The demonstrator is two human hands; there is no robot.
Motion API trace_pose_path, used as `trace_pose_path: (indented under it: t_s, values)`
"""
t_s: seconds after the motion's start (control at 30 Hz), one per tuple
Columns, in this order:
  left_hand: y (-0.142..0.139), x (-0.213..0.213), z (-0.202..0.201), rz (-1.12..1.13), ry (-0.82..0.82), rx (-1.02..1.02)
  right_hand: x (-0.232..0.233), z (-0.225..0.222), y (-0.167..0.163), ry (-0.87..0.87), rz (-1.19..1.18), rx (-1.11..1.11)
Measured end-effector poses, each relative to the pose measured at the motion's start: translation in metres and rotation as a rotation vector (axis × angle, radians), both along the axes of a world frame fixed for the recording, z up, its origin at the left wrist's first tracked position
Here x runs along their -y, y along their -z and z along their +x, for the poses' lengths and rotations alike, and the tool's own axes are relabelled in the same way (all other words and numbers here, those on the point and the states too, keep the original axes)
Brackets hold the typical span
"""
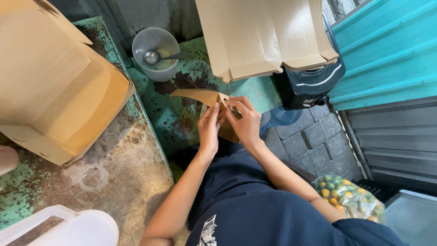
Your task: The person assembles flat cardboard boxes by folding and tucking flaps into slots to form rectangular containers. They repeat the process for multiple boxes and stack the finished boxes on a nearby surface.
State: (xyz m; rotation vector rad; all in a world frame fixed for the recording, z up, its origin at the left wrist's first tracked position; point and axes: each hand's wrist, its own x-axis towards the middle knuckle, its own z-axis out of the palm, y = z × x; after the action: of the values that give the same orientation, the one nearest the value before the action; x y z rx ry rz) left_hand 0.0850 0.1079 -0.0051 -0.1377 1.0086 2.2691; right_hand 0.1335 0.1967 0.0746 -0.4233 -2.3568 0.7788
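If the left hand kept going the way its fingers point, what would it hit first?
The left hand points up-frame, already touching the folded cardboard piece. Past that, likely the stack of flat cardboard blanks, though depth is unclear.

Both hands work a flat brown cardboard blank (pixel 207 98) over a worn green table (pixel 182 120): the left hand (pixel 209 130) presses its fingers along one side of the fold, and the right hand (pixel 246 123) pinches the card from the other side, the two hands almost touching. Behind the blank a stack of flat blanks (pixel 264 36) leans on a black dispenser (pixel 309 84), and a clear cup (pixel 155 54) with a metal spoon (pixel 157 57) stands to the left of the stack. A made-up box (pixel 54 91) lies at far left, and a bag of small citrus (pixel 348 198) sits on the floor by the right arm.
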Motion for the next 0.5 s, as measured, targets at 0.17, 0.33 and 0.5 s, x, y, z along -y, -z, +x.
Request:
trace_pose_path:
  t_s: [0.17, 0.33, 0.5]
  values:
    - [0.009, -0.001, 0.002, -0.033, -0.001, 0.008, -0.002, 0.002, 0.002, -0.018, 0.005, -0.002]
    - [0.013, -0.002, 0.005, -0.044, 0.009, 0.024, -0.001, 0.002, 0.007, -0.013, 0.075, -0.003]
    - [0.012, -0.003, 0.005, -0.083, 0.004, 0.014, 0.0, 0.002, 0.006, -0.016, 0.097, 0.035]
